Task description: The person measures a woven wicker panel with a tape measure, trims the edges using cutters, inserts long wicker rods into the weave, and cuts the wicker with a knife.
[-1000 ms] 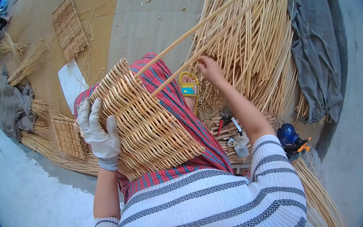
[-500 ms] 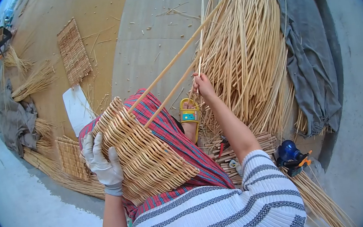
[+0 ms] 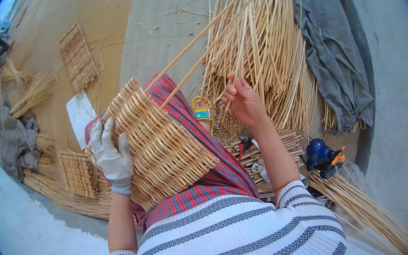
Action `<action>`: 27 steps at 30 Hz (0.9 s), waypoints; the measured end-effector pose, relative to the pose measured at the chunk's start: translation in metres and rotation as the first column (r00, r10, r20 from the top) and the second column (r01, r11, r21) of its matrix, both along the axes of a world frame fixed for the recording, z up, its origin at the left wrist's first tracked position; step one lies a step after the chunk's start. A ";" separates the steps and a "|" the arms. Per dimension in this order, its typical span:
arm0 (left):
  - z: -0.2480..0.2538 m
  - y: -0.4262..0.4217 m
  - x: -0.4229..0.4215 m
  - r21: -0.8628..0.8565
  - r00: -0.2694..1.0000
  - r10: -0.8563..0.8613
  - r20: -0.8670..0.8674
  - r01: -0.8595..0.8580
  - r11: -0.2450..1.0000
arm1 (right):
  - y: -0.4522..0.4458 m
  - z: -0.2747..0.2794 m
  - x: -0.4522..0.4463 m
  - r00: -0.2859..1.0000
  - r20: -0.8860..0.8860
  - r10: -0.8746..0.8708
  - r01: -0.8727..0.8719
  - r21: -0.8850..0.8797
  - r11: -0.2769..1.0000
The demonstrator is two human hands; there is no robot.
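Got the gloved left hand (image 3: 111, 162) on the woven panel (image 3: 165, 147) with fingers apart, plus a reed (image 3: 240, 64) pinched between fingers of the right hand (image 3: 245, 101).

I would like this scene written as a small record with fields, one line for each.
Left hand: white-gloved, on the side of the woven panel
Under the woven panel: red checked cloth
Rods: two long ones, reaching out from the woven panel
Right hand: bare, at the near end of the stalk pile; grasp unclear
Footwear: yellow sandal
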State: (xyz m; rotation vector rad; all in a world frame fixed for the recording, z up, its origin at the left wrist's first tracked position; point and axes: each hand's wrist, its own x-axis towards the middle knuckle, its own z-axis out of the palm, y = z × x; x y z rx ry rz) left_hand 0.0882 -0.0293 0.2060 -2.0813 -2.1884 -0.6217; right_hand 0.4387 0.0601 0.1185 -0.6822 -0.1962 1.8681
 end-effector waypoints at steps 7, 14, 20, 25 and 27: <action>-0.002 -0.003 -0.002 0.033 1.000 0.004 0.030 -0.005 0.999 | -0.013 0.057 -0.016 0.977 0.204 0.055 -0.150 0.482 0.863; -0.004 -0.002 -0.004 0.038 0.998 -0.014 0.066 0.012 0.999 | -0.015 0.071 -0.038 0.911 0.412 0.005 -0.186 0.402 0.897; 0.046 -0.004 0.047 0.029 0.958 -0.228 0.173 0.226 0.974 | -0.048 0.115 -0.033 0.677 0.692 0.252 -0.643 0.389 0.659; 0.085 -0.007 0.086 0.110 -0.058 -0.097 0.994 0.663 0.741 | -0.100 0.093 -0.032 0.634 0.772 0.055 -0.690 0.532 0.491; 0.077 -0.004 0.088 0.116 -0.046 -0.111 0.993 0.610 0.784 | -0.105 0.075 0.001 0.609 0.765 0.208 -0.693 0.386 0.609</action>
